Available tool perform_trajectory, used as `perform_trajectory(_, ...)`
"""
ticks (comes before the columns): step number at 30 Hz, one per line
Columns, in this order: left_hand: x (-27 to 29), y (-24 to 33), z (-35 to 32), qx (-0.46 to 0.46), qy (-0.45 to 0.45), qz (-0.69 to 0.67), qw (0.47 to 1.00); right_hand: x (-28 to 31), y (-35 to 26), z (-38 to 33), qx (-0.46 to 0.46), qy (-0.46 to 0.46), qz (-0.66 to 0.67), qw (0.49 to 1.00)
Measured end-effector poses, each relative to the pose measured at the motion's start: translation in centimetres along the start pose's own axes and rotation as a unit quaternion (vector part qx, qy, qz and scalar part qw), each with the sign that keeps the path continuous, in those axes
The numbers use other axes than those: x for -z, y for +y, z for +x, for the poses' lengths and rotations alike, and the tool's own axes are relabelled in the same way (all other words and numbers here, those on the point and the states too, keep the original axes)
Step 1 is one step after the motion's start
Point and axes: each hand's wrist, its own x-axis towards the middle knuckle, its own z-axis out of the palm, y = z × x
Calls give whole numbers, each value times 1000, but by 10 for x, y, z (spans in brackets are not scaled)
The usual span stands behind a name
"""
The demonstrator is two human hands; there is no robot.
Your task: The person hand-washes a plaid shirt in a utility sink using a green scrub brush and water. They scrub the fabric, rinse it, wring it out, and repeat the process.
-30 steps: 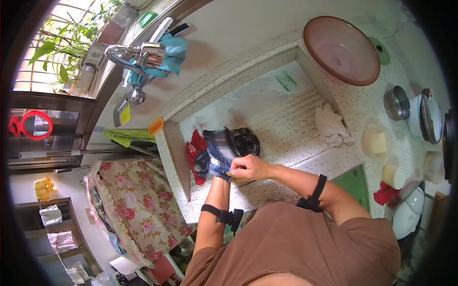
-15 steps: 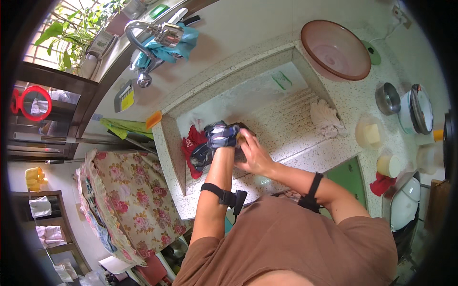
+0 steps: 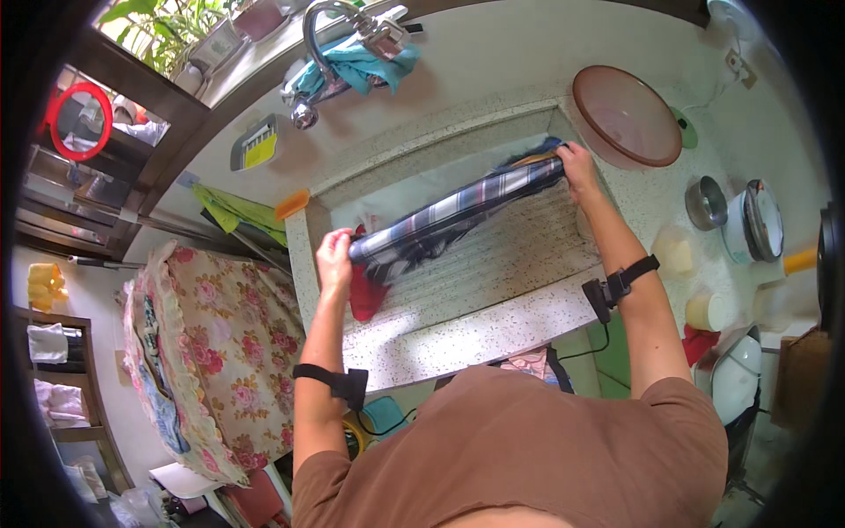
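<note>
Left hand (image 3: 334, 258) and right hand (image 3: 576, 165) both closed on ends of twisted plaid cloth (image 3: 453, 211), stretched taut above speckled stone washing sink (image 3: 458, 339); red cloth (image 3: 365, 297) beneath left end.

My hands were bunched together on the blue plaid cloth (image 3: 458, 211); now they're well apart, left hand (image 3: 334, 260) near-left, right hand (image 3: 576, 167) far-right, and I've got the cloth stretched into a long twisted band over the speckled stone washboard (image 3: 493, 273).
</note>
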Motion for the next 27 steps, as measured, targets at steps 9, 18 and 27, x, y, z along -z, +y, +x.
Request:
perform_trajectory(9,28,-53,-28,-10,-92,463,881,-120,-33,-188,43,-600,-57,797)
perform_trajectory(18,-48,-86,-102,147,-205,471,845,-80,112,-89,-15,-322,-412,852)
perform_trajectory(27,-46,-71,-125,224,-151,556,786,-124,156,-46,76,-402,-583,703)
